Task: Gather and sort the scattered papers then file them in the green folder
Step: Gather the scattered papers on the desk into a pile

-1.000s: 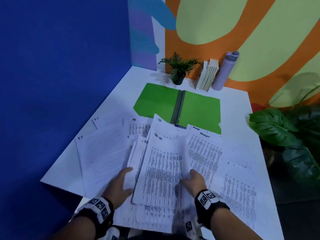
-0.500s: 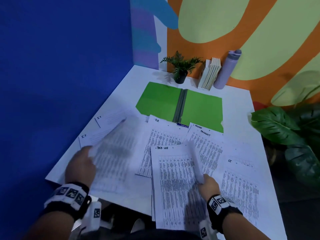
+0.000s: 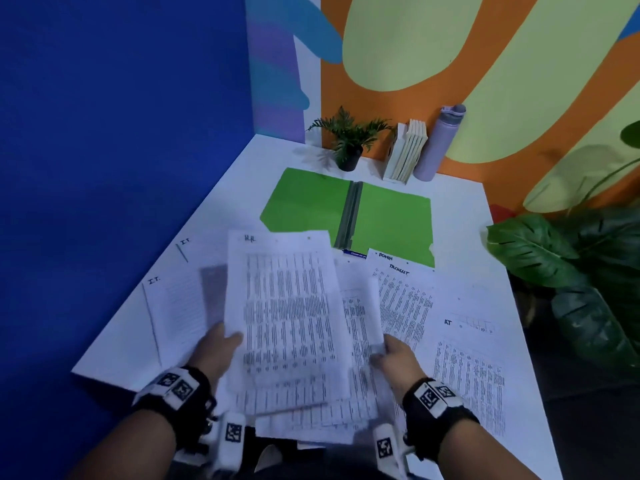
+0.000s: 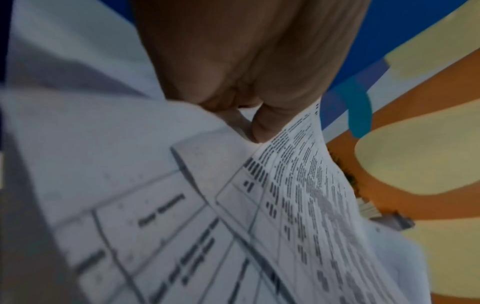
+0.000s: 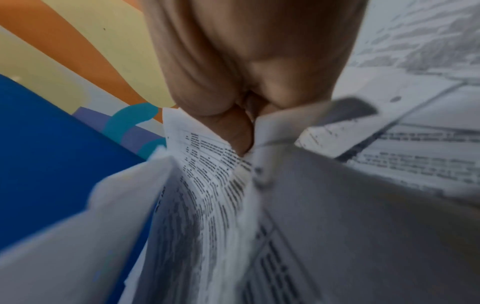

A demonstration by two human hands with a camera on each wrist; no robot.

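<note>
The green folder lies open and flat at the back of the white table. Printed sheets lie scattered in front of it. My left hand pinches the left edge of a sheet headed "H.R.", lifted above the others; in the left wrist view the thumb presses on that sheet. My right hand grips the curled right edge of a paper stack under it; its thumb sits on that stack. A sheet marked "Admin Tasklist" lies to the right.
Sheets marked "I.T." lie at the left near the table edge, another sheet at the right. A small potted plant, several books and a lilac bottle stand at the back wall. A large leafy plant stands right of the table.
My left hand swung from the far left back toward the middle, carrying the H.R. sheet over the stack. My right hand kept its grip on the stack's right edge.
</note>
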